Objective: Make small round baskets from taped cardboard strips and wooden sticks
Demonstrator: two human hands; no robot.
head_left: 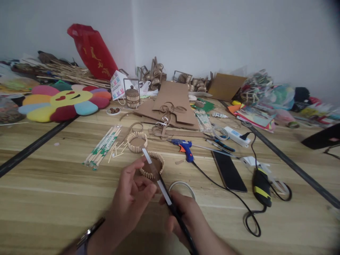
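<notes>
The black tool (167, 197) slants above the worktop (53, 202), toward its near edge, its pale tip pointing to the far edge. The right hand (187, 212) grasps its dark lower part; the left hand (130, 193) is half curled beside the upper part, and whether it touches cannot be told. The tool looks light, slim and stiff; its shiny sections may be slippery and could be sharp, so the dark end seems the safer hold. Just beyond are two stick rings (160, 159), likely fragile, and a white hoop (183, 183). Farther right lie a glue gun (183, 143) and phone (230, 171); cardboard (170, 95) lies toward the far edge.
</notes>
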